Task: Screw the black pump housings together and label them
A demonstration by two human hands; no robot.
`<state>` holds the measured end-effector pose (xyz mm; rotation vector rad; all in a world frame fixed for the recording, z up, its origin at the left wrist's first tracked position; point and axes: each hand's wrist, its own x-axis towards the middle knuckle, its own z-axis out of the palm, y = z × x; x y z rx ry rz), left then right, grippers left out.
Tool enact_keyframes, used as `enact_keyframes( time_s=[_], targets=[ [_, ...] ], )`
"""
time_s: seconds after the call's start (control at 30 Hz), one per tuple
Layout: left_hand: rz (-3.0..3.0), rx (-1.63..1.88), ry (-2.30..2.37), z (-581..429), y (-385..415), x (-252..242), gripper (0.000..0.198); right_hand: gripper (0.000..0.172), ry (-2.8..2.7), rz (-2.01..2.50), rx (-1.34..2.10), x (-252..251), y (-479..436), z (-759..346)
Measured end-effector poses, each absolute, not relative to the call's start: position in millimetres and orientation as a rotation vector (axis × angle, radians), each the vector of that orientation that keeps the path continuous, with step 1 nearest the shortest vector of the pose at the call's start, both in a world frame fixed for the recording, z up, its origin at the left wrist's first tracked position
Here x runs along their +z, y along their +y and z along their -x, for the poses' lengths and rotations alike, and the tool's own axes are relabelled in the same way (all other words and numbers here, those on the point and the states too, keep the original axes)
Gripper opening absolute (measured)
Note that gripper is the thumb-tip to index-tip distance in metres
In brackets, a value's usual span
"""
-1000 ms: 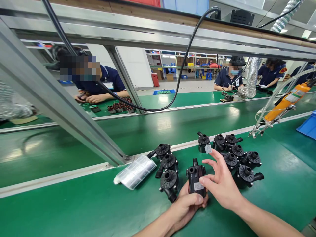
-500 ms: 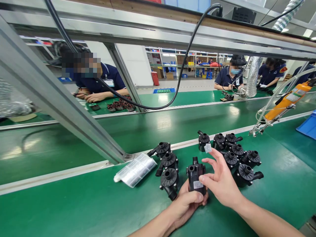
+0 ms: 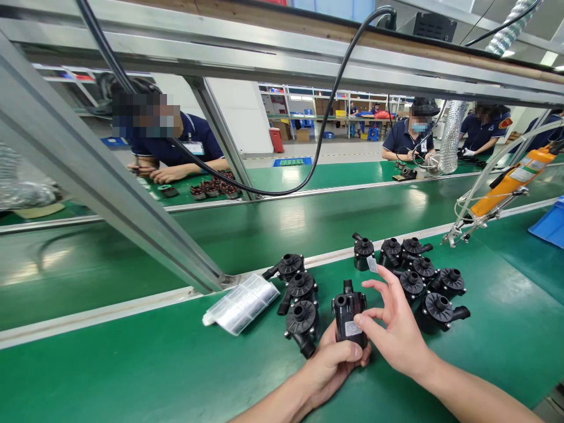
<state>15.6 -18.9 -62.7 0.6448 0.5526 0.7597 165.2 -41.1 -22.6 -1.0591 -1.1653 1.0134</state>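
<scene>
My left hand (image 3: pixel 337 361) is wrapped round a small black water pump (image 3: pixel 348 311), its outlet pointing away from me. A pale printed label (image 3: pixel 352 328) sits on the pump's side. My right hand (image 3: pixel 399 329) has its fingers spread, the thumb tip touching the pump at the label's edge. A second small white label (image 3: pixel 372 264) clings to the raised right index fingertip. Left of the held pump, several similar pumps (image 3: pixel 300 317) stand in a line. Another group of black pumps (image 3: pixel 438 310) stands to the right, partly behind my right hand.
A shiny label sheet (image 3: pixel 242 304) lies on the green bench (image 3: pixel 145 370), beside the foot of a slanted metal post (image 3: pixel 132 194). An orange tool (image 3: pixel 511 182) hangs at right near a blue bin (image 3: pixel 550 223). A black cable (image 3: pixel 328 111) loops down ahead. Co-workers sit across the bench.
The label on my right index fingertip has turned more edge-on. My right thumb stays at the pump's label, and the left hand's hold is the same.
</scene>
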Motion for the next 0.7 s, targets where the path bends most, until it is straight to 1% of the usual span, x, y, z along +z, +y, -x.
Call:
enact_keyframes(
  time_s=[0.17, 0.27, 0.3, 0.37, 0.43, 0.5, 0.53, 0.6, 0.63, 0.7],
  targets=[
    [-0.639, 0.762, 0.555, -15.8, -18.5, -61.2, 0.042, 0.080, -1.339, 1.015, 0.838, -24.4, -40.5, -168.3],
    [-0.641, 0.757, 0.536, -14.0, -18.9, -61.3, 0.037, 0.079, -1.557, 0.983, 0.650, -23.9, -36.3, -178.2],
    [-0.651, 0.755, 0.523, -13.3, -19.2, -61.6, 0.035, 0.082, -1.608, 1.002, 0.593, -23.2, -34.8, -181.1],
    [-0.691, 0.755, 0.504, -12.2, -19.9, -62.8, 0.035, 0.094, -1.658, 1.089, 0.568, -21.3, -32.7, -184.5],
    [-0.768, 0.753, 0.536, -11.8, -20.2, -64.1, 0.042, 0.111, -1.677, 1.184, 0.660, -20.1, -32.4, -184.1],
    [-0.915, 0.733, 0.594, -11.4, -20.2, -65.0, 0.055, 0.120, -1.692, 1.228, 0.748, -21.0, -33.0, -182.3],
    [-1.018, 0.730, 0.618, -10.9, -20.4, -65.5, 0.064, 0.120, -1.701, 1.226, 0.754, -22.8, -33.0, -182.0],
    [-1.254, 0.774, 0.695, -9.4, -22.9, -67.5, 0.083, 0.115, -1.738, 1.175, 0.699, -29.8, -31.2, -182.9],
    [-1.362, 0.823, 0.765, -8.5, -26.0, -69.4, 0.089, 0.110, -1.764, 1.135, 0.638, -35.1, -29.0, -183.7],
    [-1.529, 0.954, 0.933, -7.6, -37.6, -75.9, 0.095, 0.102, -1.803, 1.077, 0.486, -48.5, -21.8, -182.9]
  ],
)
